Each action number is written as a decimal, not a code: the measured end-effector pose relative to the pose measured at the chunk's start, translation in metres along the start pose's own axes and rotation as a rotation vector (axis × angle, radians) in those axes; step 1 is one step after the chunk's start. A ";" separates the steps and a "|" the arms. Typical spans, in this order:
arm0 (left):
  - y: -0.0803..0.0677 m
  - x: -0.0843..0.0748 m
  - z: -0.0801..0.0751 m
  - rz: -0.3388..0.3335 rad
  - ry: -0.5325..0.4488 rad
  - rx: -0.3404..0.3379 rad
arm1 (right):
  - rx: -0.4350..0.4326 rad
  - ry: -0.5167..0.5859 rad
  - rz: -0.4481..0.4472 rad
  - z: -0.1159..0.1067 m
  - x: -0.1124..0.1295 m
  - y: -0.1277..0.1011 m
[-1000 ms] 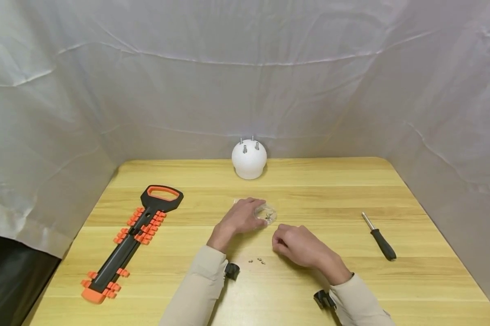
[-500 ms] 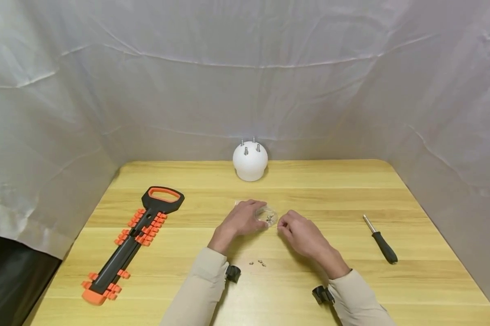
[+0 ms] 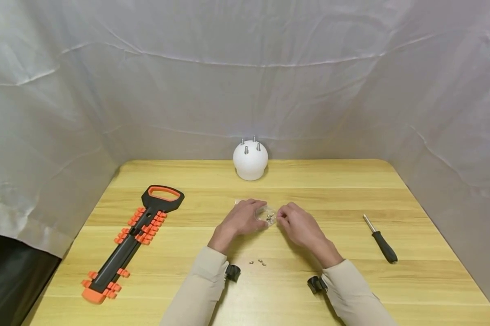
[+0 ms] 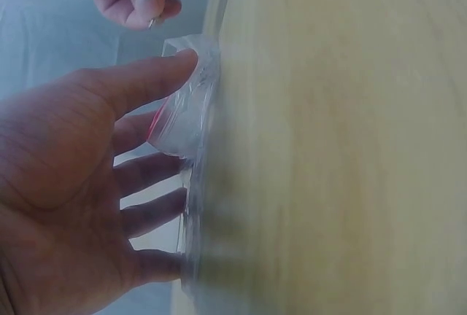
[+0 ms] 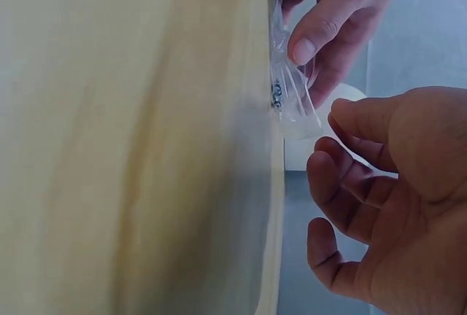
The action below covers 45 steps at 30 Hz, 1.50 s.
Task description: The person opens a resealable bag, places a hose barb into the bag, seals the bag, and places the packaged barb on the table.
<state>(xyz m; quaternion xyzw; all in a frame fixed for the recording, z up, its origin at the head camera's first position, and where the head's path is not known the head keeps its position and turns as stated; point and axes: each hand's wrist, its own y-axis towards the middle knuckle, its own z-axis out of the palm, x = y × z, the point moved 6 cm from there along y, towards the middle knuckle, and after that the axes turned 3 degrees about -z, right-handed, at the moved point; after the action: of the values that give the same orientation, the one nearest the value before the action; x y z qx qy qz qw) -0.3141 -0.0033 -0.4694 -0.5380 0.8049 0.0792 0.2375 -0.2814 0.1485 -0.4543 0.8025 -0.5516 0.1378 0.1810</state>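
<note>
Far left, a long black plastic rack (image 3: 116,259) with blocky orange clips. Then the left hand (image 3: 241,218) gripping a crinkly clear bag (image 4: 188,119) on the woodgrain surface (image 3: 330,194), right hand (image 3: 302,228) just beside it pinching a tiny shiny metal piece (image 4: 152,22), then a slim black-handled screwdriver (image 3: 383,246).

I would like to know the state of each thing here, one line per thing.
Plastic bag: open, metal pieces inside.
Left hand: holds the plastic bag.
Right hand: pinches a small metal piece.
Three loose pieces: lying on the table.
Screwdriver: lying down, not held.
White ball: standing, pegs pointing up.
Black bar: lying flat, orange clips along its sides.
</note>
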 end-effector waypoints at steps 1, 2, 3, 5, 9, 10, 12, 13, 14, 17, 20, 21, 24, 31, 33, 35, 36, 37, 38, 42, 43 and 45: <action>0.000 0.000 0.000 0.001 0.003 -0.001 | 0.001 0.003 0.003 0.000 0.000 0.002; 0.000 0.000 0.000 0.003 0.004 -0.001 | 0.003 0.003 0.006 0.000 0.001 0.004; 0.001 0.000 0.000 0.004 0.007 -0.001 | 0.005 0.005 0.010 0.001 0.002 0.005; 0.001 0.000 -0.001 0.005 0.011 0.000 | 0.012 0.002 0.016 0.003 0.003 0.009; 0.000 0.000 -0.001 0.005 0.014 0.006 | 0.034 -0.006 0.035 0.008 0.005 0.017; 0.000 0.000 -0.001 0.005 0.014 0.007 | 0.039 -0.009 0.041 0.009 0.005 0.018; 0.000 0.001 -0.001 0.007 0.018 0.007 | 0.049 -0.011 0.056 0.011 0.005 0.020; 0.000 0.000 -0.001 0.009 0.022 0.006 | 0.054 -0.011 0.062 0.011 0.005 0.021; 0.000 0.000 0.000 0.011 0.023 0.004 | 0.056 -0.014 0.067 0.012 0.005 0.021; 0.001 -0.001 -0.001 0.017 0.034 -0.002 | 0.048 -0.022 0.074 0.010 0.004 0.020; 0.002 -0.002 0.000 0.019 0.034 -0.005 | 0.033 -0.021 0.070 0.008 0.003 0.017; 0.002 -0.002 0.000 0.020 0.035 -0.004 | 0.029 -0.017 0.069 0.008 0.003 0.016; 0.002 -0.002 0.001 0.017 0.037 -0.001 | 0.030 0.002 0.060 0.007 0.003 0.009; 0.000 0.000 0.000 0.012 0.031 0.000 | 0.046 0.041 0.039 0.008 0.010 -0.008; -0.001 0.000 0.000 0.017 0.027 0.000 | 0.039 0.039 0.017 0.007 0.013 -0.013; -0.001 0.000 0.001 0.017 0.021 0.003 | 0.027 0.035 -0.016 0.006 0.018 -0.017; -0.001 0.000 0.001 0.018 0.019 0.003 | 0.019 0.031 -0.031 0.005 0.020 -0.018; -0.001 0.000 0.001 0.021 0.016 0.000 | 0.010 0.024 -0.049 0.004 0.022 -0.020; -0.001 0.000 0.001 0.022 0.016 0.000 | 0.003 0.017 -0.063 0.003 0.024 -0.021; -0.001 0.000 0.001 0.033 0.025 -0.009 | -0.018 0.003 -0.107 0.001 0.032 -0.025; -0.001 0.000 0.001 0.035 0.026 -0.011 | -0.019 0.003 -0.116 0.001 0.034 -0.026; 0.000 -0.001 0.000 0.036 0.025 -0.014 | -0.011 -0.002 -0.135 0.002 0.037 -0.028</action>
<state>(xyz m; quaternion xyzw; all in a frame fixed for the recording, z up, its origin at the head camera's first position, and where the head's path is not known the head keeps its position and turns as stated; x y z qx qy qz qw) -0.3136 -0.0031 -0.4687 -0.5259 0.8168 0.0824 0.2224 -0.2420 0.1260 -0.4448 0.8370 -0.4972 0.1214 0.1937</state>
